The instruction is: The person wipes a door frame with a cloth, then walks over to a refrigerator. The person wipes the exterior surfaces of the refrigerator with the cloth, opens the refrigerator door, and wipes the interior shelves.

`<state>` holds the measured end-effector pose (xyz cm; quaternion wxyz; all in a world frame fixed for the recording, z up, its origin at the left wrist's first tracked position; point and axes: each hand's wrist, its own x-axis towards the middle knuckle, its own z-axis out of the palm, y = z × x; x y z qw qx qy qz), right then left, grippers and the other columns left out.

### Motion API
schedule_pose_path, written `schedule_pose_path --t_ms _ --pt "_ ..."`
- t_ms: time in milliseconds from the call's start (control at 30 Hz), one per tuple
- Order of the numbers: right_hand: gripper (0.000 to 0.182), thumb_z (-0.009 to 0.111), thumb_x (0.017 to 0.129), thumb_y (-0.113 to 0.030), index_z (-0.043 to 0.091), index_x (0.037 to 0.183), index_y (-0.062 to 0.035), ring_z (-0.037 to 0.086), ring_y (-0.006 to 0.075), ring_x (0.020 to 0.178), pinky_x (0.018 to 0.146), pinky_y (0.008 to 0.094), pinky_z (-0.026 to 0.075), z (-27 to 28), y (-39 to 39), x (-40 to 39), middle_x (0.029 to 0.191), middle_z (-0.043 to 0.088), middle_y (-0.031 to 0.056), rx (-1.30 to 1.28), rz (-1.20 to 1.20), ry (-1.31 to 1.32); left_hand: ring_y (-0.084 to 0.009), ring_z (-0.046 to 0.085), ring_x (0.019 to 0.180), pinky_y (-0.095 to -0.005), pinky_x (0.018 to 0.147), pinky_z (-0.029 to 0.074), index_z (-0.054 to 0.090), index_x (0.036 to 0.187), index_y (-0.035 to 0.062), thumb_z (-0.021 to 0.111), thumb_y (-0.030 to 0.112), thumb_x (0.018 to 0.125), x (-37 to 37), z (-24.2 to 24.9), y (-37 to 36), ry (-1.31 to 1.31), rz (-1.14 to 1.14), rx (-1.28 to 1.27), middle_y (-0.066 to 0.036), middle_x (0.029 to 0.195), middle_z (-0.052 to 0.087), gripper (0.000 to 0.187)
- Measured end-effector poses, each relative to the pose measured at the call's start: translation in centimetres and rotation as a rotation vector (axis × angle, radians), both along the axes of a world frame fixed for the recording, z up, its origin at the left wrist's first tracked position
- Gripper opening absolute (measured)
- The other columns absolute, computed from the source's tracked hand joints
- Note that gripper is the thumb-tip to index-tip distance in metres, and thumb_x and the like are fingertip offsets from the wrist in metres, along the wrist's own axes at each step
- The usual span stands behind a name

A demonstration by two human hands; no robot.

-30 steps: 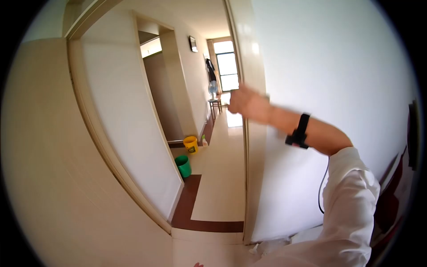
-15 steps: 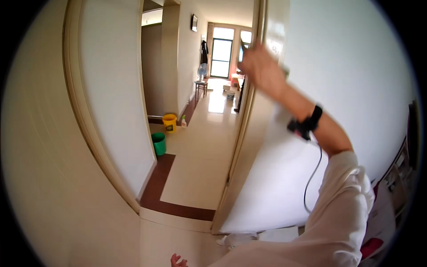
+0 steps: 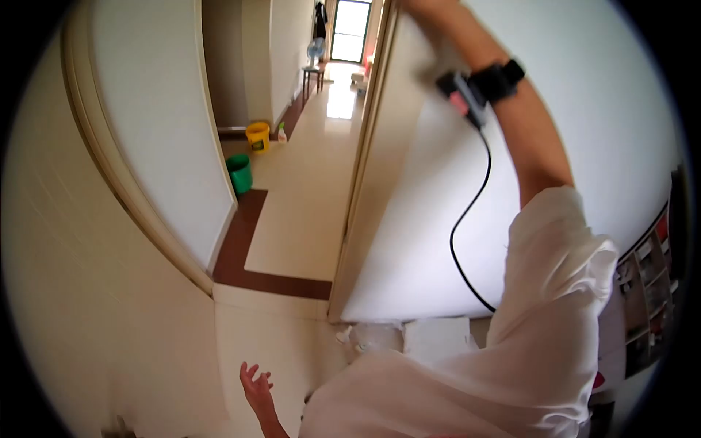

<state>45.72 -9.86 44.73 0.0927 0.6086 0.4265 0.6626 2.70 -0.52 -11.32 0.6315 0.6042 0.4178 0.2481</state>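
At the top edge of the head view my right hand is raised against the door frame beside the white wall. Its fingers are cut off by the view, so what it holds or touches is hidden. A black strap with a small device sits on that wrist, and a black cable hangs from it. Low in the view, my left hand hangs over the floor with its fingers apart and slightly curled. Nothing shows in it.
Beyond the doorway stand a green bucket, a yellow bucket and a spray bottle. Farther off, a fan rests on a stool. By the wall's foot lie a plastic bag and a white flat item.
The view has tilted down, and the hallway sits higher. My right hand, which earlier showed a dark thin thing at its fingers, has moved up to the frame's edge. More of my left hand shows.
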Motion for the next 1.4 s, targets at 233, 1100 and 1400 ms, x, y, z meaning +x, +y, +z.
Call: schedule_pose_path --t_ms 233,1100,1400 --pt "0.007 0.058 0.078 -0.013 0.062 0.084 -0.0158 0.055 0.0205 0.084 0.093 0.0399 0.039 -27.4 -1.2 -0.7 0.078 0.055 0.003 -0.205 0.228 0.34 -0.0196 0.065 0.087 -0.028 0.064 0.052 0.025 0.143 0.0124 0.052 0.005 0.088 -2.1 0.1 -4.0 0.07 0.053 -0.07 -0.013 0.12 0.055 0.062" --pt "0.038 0.063 0.088 -0.035 0.057 0.109 -0.0045 0.062 0.0156 0.085 0.075 0.0308 0.052 -46.2 -1.1 -28.1 0.098 0.063 0.0054 -0.671 0.441 3.917 -0.028 0.045 0.124 -0.0424 0.097 0.043 0.03 0.141 -0.0017 0.047 0.048 0.095 -1.9 12.9 -18.1 -0.263 0.706 -0.182 -0.016 0.138 0.042 0.069" --pt "0.05 0.042 0.097 -0.041 0.05 0.128 -0.0031 0.057 0.0153 0.105 0.093 0.0305 0.044 -46.5 -1.6 -28.5 0.121 0.058 0.0059 -1.805 0.537 3.484 -0.0112 0.058 0.097 -0.0268 0.087 0.046 0.055 0.112 0.0041 0.066 0.012 0.087 -0.1 14.4 -23.0 -0.553 1.274 0.117 -0.004 0.107 0.062 0.028"
